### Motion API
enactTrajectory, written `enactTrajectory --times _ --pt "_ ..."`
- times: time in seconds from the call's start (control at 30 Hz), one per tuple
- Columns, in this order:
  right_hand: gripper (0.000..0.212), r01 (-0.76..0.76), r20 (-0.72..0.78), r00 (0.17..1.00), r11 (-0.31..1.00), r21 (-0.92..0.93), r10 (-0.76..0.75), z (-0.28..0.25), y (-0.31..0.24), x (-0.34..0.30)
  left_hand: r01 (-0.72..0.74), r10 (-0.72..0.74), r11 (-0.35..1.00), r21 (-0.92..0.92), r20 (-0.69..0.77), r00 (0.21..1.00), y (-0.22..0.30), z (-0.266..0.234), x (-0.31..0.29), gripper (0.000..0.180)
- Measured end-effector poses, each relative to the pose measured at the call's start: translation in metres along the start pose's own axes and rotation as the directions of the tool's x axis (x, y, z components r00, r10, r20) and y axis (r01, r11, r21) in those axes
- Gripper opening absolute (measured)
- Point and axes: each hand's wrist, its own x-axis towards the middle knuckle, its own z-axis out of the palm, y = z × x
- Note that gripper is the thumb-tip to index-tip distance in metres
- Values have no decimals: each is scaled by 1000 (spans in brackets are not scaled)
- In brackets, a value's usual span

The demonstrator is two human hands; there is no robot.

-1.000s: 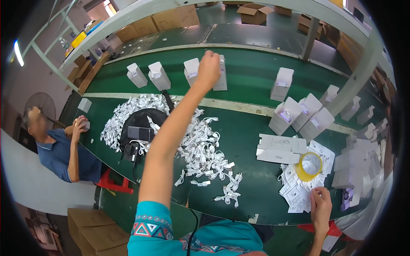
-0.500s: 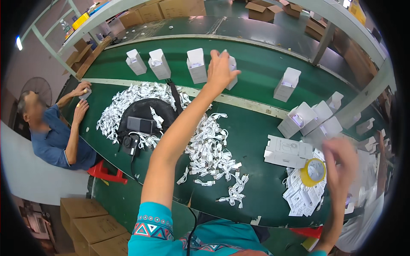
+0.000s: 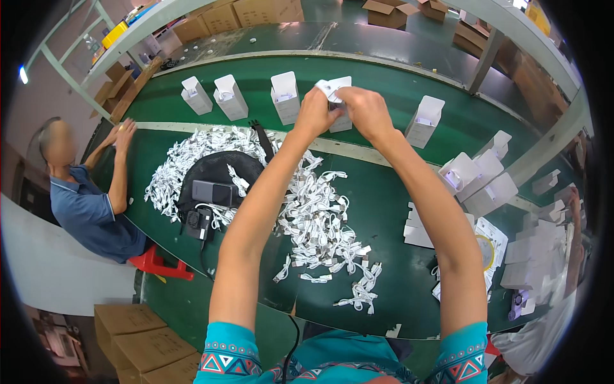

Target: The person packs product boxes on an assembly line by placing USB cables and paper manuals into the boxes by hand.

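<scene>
Fingers of your left hand (image 3: 314, 114) and right hand (image 3: 366, 110) pinch a flat white piece (image 3: 329, 90) at an upright white cardboard box (image 3: 342, 121)! White boxes (image 3: 286, 111) alongside look loaded, unclosed.

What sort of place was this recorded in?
Probably a factory packing line: long green work surfaces carry open white cardboard boxes and a heap of coiled white cables.
</scene>
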Motion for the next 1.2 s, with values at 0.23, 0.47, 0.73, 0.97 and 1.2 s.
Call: enactTrajectory --times 0.23,0.47,0.73,0.97,1.2 --pt "16 -75 328 937 985 -154 123 22 2 -3 8 -10 991 -134 -21 1000 4 -13 -9 69" --pt "27 -94 314 942 991 -98 120 21 4 -4 -65 63 987 149 16 998 -6 -19 -9 40" --pt "31 -77 30 997 996 50 76 19 -23 12 -122 124 987 100 -9 992 -12 -27 -11 35" --pt "29 -245 -82 962 957 156 260 39 -39 -13 -25 29 997 70 -49 998 -44 -37 -8 38" --pt "36 -814 804 417 567 123 424 30 -36 -40 -39 51 989 142 -85 995 -54 -40 -8 43"
